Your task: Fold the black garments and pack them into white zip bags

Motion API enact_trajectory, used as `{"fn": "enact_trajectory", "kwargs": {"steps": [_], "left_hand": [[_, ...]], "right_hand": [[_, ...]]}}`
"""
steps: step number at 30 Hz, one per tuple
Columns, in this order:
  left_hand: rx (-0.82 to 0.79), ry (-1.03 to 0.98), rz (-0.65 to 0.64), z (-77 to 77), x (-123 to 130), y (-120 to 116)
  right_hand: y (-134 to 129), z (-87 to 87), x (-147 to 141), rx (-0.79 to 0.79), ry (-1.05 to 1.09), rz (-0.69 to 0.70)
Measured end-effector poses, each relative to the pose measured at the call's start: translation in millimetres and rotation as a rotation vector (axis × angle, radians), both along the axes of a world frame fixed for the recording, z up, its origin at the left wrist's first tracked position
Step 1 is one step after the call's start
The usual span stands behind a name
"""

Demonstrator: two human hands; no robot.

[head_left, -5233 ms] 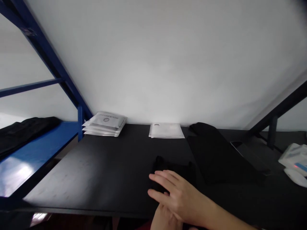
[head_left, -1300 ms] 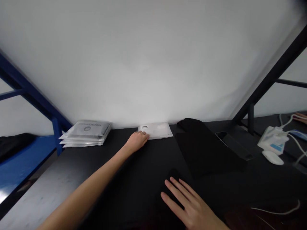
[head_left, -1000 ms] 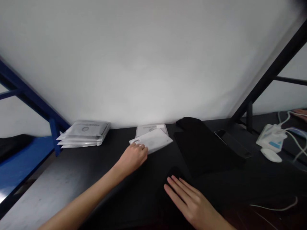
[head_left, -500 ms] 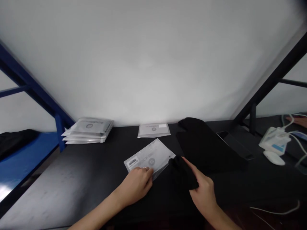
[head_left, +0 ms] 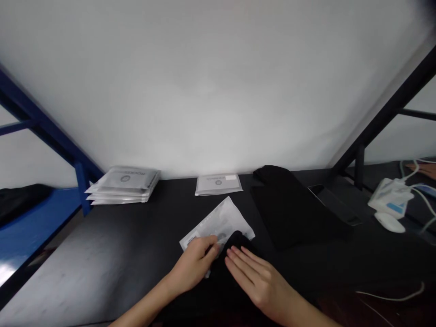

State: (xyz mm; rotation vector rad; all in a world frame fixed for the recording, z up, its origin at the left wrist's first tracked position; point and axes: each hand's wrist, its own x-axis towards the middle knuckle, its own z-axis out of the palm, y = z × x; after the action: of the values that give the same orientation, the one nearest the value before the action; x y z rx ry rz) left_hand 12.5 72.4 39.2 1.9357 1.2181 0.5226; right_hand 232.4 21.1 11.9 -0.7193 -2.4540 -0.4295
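A frosted plastic bag [head_left: 231,215] with grey print lies tilted on the black table. My left hand [head_left: 194,263] pinches the near edge of this bag, fingers closed on it. A small folded black cloth [head_left: 235,238] is at the bag's opening, its tip against the plastic. My right hand [head_left: 257,277] has its fingers laid long over the cloth and holds it; the thumb is hidden. How far the cloth reaches inside the bag I cannot tell. To the right, a larger black cloth [head_left: 289,209] is spread on the table.
A stack of several packed bags [head_left: 124,184] stands at the back left. One more packed bag [head_left: 218,184] lies by the wall. On the right are a phone [head_left: 316,188], a white mouse [head_left: 389,222] and a white power strip [head_left: 391,197] with cables. Blue frame bars [head_left: 80,181] rise at the left.
My right hand has moved left with the folded black cloth, turning over so its fingers lie on top. My left hand has pulled the bag's near edge slightly toward me.
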Motion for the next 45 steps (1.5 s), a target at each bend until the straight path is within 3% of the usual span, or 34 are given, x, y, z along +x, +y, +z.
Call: {"fn": "enact_trajectory", "kwargs": {"steps": [3,9,16,18,21,23,27,30,33,37,42,45], "left_hand": [[0.037,0.014,-0.014,3.1,0,0],[0.283,0.229,-0.257,14.2,-5,-7],[0.584,0.386,-0.241,12.4,-10,-9],[0.565,0.363,-0.310,15.3,-10,-6],[0.409,0.298,-0.481,24.7,-7,-1],[0.339,0.263,-0.527,30.5,-6,2],[0.317,0.224,-0.480,31.7,-5,3],[0.327,0.201,-0.427,27.5,-2,1],[0.373,0.202,-0.419,23.9,5,-3],[0.484,0.192,-0.420,18.7,10,-6],[0.487,0.242,-0.281,13.5,-3,-7],[0.490,0.267,-0.237,13.2,-11,-12]], "right_hand": [[-2,-2.6,-1,-0.025,-0.024,0.102],[22,8.6,3,-0.068,-0.024,0.228],[27,15.0,7,-0.119,-0.004,-0.064],[26,14.6,5,-0.130,-0.043,0.004],[29,14.0,3,-0.130,-0.070,0.139],[33,12.1,1,-0.123,-0.042,0.073],[33,1.8,-4,-0.138,-0.018,-0.239],[31,-8.2,-11,-0.126,-0.027,-0.278],[31,-12.4,-19,-0.228,-0.029,-0.332],[35,-0.9,-23,-0.348,-0.047,-0.364],[36,25.9,-14,-0.481,-0.082,-0.397],[36,33.0,-14,-0.530,-0.095,-0.458]]}}
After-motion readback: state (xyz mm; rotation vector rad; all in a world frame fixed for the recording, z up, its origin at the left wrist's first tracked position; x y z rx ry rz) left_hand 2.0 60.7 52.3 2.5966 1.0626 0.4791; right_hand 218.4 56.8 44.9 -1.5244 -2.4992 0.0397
